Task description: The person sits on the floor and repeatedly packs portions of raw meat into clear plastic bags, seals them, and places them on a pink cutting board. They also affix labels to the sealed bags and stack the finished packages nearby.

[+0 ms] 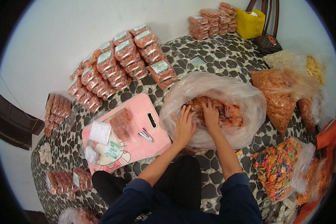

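In front of me a large clear plastic bag (215,84) stands with its mouth wide open, its rim folded outward. Reddish-brown dried snack pieces (232,114) lie inside it. My left hand (185,123) is at the left of the opening, fingers spread, with nothing seen in it. Deeper in, my right hand (210,113) rests on the pieces; whether its fingertips grip any is hidden. Left of the bag, a pink folding table (141,112) carries a filled clear packet (121,124), a stapler (146,135), white plastic sleeves (100,132) and green-white printed labels (112,149).
Stacked labelled snack packs (123,56) line the wall at back left; further stacks (212,22) stand at the back. On the right are bags of orange-brown chips (274,98) and multicoloured snacks (277,168). A yellow bag (250,23) sits in the far corner on the pebble-patterned floor (182,56).
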`<state>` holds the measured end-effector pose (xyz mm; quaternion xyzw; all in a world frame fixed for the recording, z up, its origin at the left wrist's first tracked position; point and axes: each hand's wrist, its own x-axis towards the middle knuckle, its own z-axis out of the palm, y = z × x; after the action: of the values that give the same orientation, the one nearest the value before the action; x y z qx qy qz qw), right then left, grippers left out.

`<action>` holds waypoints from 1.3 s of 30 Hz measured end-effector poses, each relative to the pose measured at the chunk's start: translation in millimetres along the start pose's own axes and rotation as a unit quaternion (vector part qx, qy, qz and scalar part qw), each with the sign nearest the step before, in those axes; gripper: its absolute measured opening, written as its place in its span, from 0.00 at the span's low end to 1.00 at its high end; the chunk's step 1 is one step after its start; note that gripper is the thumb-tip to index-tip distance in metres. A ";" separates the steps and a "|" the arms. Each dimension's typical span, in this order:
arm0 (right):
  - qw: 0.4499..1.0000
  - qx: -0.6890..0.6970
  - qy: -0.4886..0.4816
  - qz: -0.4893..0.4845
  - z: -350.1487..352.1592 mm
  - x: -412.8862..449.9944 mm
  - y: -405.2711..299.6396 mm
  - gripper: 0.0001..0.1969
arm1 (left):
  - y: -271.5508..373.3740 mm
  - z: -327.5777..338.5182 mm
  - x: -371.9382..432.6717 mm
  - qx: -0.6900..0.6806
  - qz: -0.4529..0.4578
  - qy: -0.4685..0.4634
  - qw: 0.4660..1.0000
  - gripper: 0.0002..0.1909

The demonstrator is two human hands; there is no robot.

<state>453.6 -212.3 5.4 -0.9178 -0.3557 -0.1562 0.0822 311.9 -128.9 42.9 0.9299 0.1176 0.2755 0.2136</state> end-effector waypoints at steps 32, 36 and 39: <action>0.699 0.688 -0.072 0.181 -112.1 -74.6 -239.6 0.16 | -113.1 -178.2 -110.9 -0.650 -0.350 0.229 0.634 0.19; 0.685 0.717 -0.014 0.131 -122.7 -93.6 -310.9 0.14 | -114.9 -192.3 -130.7 -0.658 -0.346 0.276 0.609 0.20; 0.655 0.753 -0.008 0.068 -131.0 -106.4 -348.2 0.17 | -118.6 -197.3 -138.6 -0.642 -0.352 0.299 0.612 0.21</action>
<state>113.1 -57.9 105.3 -0.5644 -0.2886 0.1783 0.7526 75.2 -5.4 73.4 0.3082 0.2860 0.4471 0.7895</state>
